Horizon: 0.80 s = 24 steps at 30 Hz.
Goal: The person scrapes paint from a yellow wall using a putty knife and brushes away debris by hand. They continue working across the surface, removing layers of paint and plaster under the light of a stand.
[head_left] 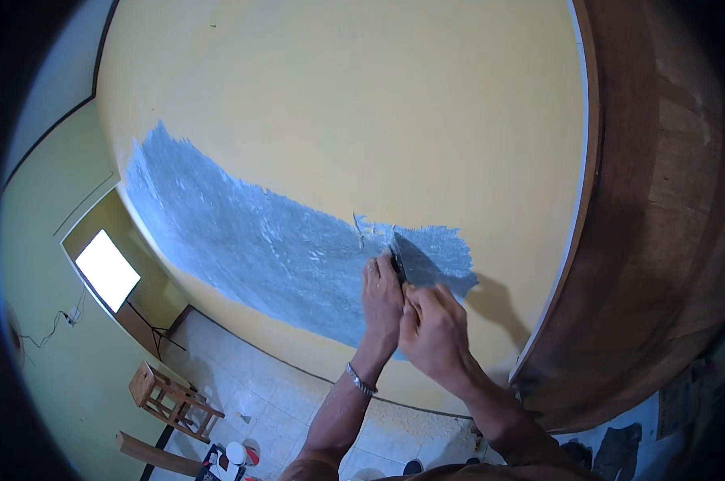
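Right hand (434, 327): fingers curled into a fist around the lower end of a dark scraper (397, 263); the handle is mostly hidden. Left hand (383, 298): just beside it, fingertips against the tool nearer the blade; cannot tell whether they wrap it or only press. The scraper extends up the wall beyond both hands, tip near the upper edge of the grey patch (234, 220), where it borders yellow paint (338, 104). A ragged paint flap (358, 228) sits just left of the tip.
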{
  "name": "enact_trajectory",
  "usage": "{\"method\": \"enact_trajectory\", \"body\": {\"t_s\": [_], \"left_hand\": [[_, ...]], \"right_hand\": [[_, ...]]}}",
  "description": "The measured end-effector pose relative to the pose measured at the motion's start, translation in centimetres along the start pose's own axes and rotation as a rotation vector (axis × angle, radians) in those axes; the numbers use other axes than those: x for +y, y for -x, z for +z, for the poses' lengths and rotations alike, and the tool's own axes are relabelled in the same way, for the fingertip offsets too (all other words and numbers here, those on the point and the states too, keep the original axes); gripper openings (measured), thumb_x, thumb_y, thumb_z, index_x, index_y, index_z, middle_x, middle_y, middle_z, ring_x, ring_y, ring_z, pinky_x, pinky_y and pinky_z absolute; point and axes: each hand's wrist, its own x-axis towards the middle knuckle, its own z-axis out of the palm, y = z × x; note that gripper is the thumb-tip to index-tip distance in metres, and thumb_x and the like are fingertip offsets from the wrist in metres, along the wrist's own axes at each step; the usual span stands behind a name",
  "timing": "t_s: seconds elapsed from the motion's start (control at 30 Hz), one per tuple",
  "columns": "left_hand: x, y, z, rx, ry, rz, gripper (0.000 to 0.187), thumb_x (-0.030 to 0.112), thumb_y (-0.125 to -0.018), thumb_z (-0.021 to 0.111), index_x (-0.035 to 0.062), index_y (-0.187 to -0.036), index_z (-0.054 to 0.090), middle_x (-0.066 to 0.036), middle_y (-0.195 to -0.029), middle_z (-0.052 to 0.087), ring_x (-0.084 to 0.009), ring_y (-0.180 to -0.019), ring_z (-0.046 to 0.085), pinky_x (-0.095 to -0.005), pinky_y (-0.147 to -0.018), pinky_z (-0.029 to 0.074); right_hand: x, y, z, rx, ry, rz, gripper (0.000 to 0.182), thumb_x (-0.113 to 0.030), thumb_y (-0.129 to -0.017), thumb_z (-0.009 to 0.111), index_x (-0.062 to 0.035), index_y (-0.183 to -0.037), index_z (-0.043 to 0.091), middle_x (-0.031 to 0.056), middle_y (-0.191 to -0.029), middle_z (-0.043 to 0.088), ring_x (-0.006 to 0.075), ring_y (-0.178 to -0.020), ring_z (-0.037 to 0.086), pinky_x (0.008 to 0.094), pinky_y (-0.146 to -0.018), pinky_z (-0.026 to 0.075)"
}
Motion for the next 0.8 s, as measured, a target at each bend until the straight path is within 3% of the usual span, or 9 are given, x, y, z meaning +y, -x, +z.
{"method": "enact_trajectory", "body": {"t_s": [0.03, 0.13, 0.2, 0.27, 0.33, 0.47, 0.57, 0.67, 0.8], "left_hand": [[0.0, -0.8, 0.1, -0.090, 0.071, -0.207, 0.035, 0.009, -0.083, 0.058, -0.0055, -0.113, 0.047, -0.025, -0.098, 0.051, -0.0427, -0.092, 0.052, -0.0487, -0.079, 0.044], [-1.4, -2.1, -2.1, -0.113, 0.027, -0.250, 0.038, 0.008, -0.082, 0.059, -0.0056, -0.115, 0.047, -0.025, -0.099, 0.051, -0.0424, -0.094, 0.053, -0.0481, -0.080, 0.046], [-0.4, -1.3, -3.3, -0.108, 0.051, -0.197, 0.038, 0.007, -0.082, 0.059, -0.0056, -0.116, 0.048, -0.025, -0.101, 0.052, -0.0424, -0.096, 0.053, -0.0475, -0.081, 0.046], [0.2, -0.1, -2.4, -0.070, 0.060, -0.136, 0.039, 0.007, -0.083, 0.059, -0.0055, -0.118, 0.048, -0.025, -0.107, 0.053, -0.0423, -0.101, 0.053, -0.0468, -0.086, 0.046], [-1.3, -0.4, -0.5, -0.186, 0.066, -0.165, 0.042, 0.007, -0.082, 0.060, -0.0057, -0.120, 0.048, -0.025, -0.108, 0.053, -0.0423, -0.103, 0.052, -0.0476, -0.088, 0.046], [-2.2, -1.9, -2.3, -0.146, -0.053, -0.282, 0.047, 0.008, -0.081, 0.060, -0.0067, -0.124, 0.046, -0.026, -0.111, 0.052, -0.0434, -0.105, 0.051, -0.0480, -0.089, 0.046], [-0.5, -0.4, -1.1, -0.152, 0.027, -0.141, 0.058, 0.007, -0.081, 0.058, -0.0090, -0.134, 0.041, -0.026, -0.111, 0.051, -0.0433, -0.104, 0.051, -0.0474, -0.090, 0.046], [-2.7, -1.7, -0.4, -0.023, 0.008, -0.049, 0.057, 0.007, -0.079, 0.059, -0.0074, -0.132, 0.044, -0.026, -0.110, 0.051, -0.0432, -0.103, 0.051, -0.0474, -0.090, 0.046], [-2.4, -3.5, -2.8, -0.105, -0.014, -0.166, 0.060, 0.008, -0.077, 0.061, -0.0074, -0.133, 0.045, -0.025, -0.106, 0.050, -0.0420, -0.101, 0.050, -0.0476, -0.088, 0.044]], "right_hand": [[0.9, -1.2, 1.5, -0.034, 0.044, -0.007, 0.010, 0.001, -0.079, 0.060, 0.0015, -0.089, 0.062, 0.0189, -0.081, 0.064, 0.0379, -0.076, 0.060, 0.0469, -0.069, 0.050], [0.8, -2.9, 3.8, -0.092, 0.018, -0.047, 0.011, 0.001, -0.079, 0.060, 0.0015, -0.090, 0.063, 0.0198, -0.082, 0.064, 0.0381, -0.077, 0.061, 0.0480, -0.068, 0.050], [-0.9, -2.2, 2.2, -0.127, 0.052, -0.042, 0.012, 0.001, -0.079, 0.060, 0.0018, -0.090, 0.064, 0.0199, -0.084, 0.064, 0.0379, -0.077, 0.061, 0.0475, -0.069, 0.051], [-2.0, -0.3, -0.1, 0.011, -0.031, -0.052, 0.011, 0.001, -0.078, 0.061, 0.0020, -0.089, 0.064, 0.0195, -0.084, 0.065, 0.0382, -0.077, 0.061, 0.0460, -0.070, 0.052], [-0.3, -0.8, 1.6, 0.001, 0.013, 0.006, 0.013, 0.002, -0.077, 0.062, 0.0022, -0.090, 0.064, 0.0192, -0.085, 0.065, 0.0378, -0.076, 0.062, 0.0452, -0.071, 0.052], [0.6, -2.3, 4.1, -0.077, -0.008, -0.062, 0.020, 0.005, -0.076, 0.062, 0.0023, -0.095, 0.066, 0.0193, -0.087, 0.066, 0.0366, -0.076, 0.062, 0.0457, -0.070, 0.052], [0.2, -0.5, 1.6, 0.026, 0.013, -0.049, 0.020, 0.004, -0.077, 0.062, 0.0021, -0.097, 0.065, 0.0178, -0.083, 0.062, 0.0358, -0.074, 0.062, 0.0429, -0.067, 0.052], [0.4, -1.3, 3.4, 0.055, 0.016, -0.060, 0.021, 0.004, -0.078, 0.062, 0.0030, -0.098, 0.065, 0.0175, -0.082, 0.061, 0.0348, -0.073, 0.061, 0.0416, -0.065, 0.052], [1.0, -2.5, 4.6, 0.026, -0.018, -0.160, 0.026, 0.002, -0.079, 0.063, 0.0007, -0.105, 0.063, 0.0186, -0.086, 0.058, 0.0331, -0.066, 0.062, 0.0398, -0.055, 0.053]]}}
